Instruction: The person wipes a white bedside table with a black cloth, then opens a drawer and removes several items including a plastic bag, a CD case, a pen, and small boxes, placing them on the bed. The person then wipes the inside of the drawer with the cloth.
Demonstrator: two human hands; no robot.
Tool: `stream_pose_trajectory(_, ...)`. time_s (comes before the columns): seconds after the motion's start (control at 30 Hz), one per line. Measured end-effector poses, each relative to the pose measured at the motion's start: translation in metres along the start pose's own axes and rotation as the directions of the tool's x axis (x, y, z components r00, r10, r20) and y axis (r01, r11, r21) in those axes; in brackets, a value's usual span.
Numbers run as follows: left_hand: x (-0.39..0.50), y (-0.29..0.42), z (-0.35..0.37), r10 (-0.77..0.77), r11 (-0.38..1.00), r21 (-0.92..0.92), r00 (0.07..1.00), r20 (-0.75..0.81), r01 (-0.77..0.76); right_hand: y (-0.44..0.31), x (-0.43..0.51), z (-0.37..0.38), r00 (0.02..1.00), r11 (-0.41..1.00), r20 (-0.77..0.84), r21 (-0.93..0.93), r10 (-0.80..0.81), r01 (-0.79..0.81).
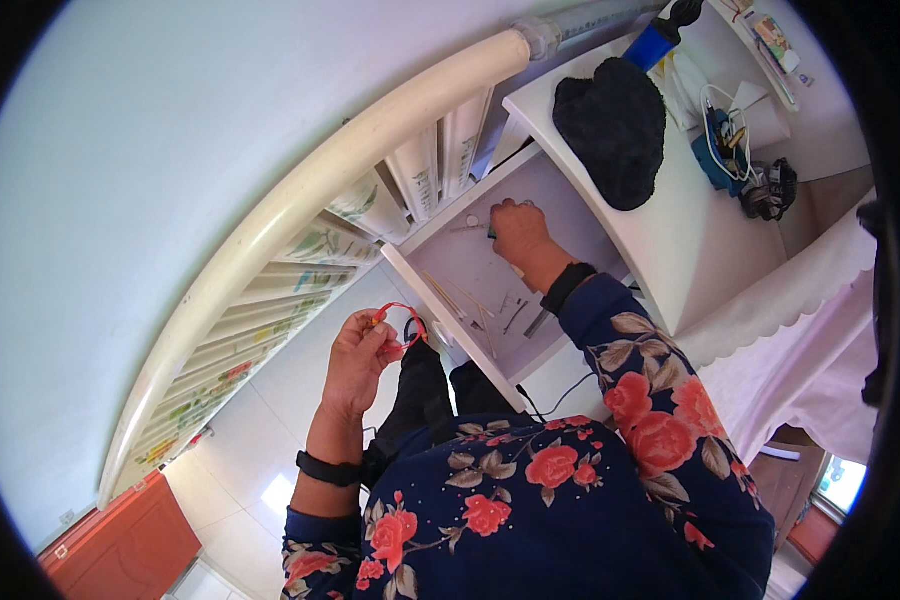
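Note:
My left hand (356, 356) grips a looped red cord (400, 306), which looks like a bracelet, in front of the drawer. Inside the pulled-out white drawer (450, 319) is my right hand (521, 234), its back towards me and its fingers mostly hidden. A small dark green thing (492, 233) shows at its fingertips; whether they grip it is unclear. Beside that hand lies a small round whitish item (472, 220). Thin wooden sticks (444, 294), some like cotton swabs, lie along the drawer's front, near small dark pieces like hairpins (515, 316).
A cream radiator (307, 180) with patterned panels runs along the wall at left. On the white cabinet top (712, 247) lie a black fluffy cloth (615, 131), a blue container (720, 161) with a white cable, and a crumpled black bag (771, 191). Pale pink fabric (802, 360) hangs at right.

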State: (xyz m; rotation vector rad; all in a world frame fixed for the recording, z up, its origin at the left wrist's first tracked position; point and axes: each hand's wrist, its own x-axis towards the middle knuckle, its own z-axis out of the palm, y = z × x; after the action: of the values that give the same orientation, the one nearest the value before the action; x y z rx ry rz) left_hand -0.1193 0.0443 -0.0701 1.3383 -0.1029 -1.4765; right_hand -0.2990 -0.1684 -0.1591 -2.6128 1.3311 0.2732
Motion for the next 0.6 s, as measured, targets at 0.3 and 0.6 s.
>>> stream_pose_trajectory(0.3, 0.009, -0.003, 0.022, 0.025, 0.998, -0.059, 0.996, 0.083, -0.020, 0.016, -0.007, 0.000, 0.995, 0.972, 0.086, 0.226, 0.054, -0.072)
stream_pose_trajectory(0.6, 0.017, -0.013, 0.043, 0.000, 0.995, -0.099, 0.996, 0.094, 0.010, 0.024, -0.017, -0.021, 0.969, 0.841, 0.245, 0.520, 0.020, -0.148)
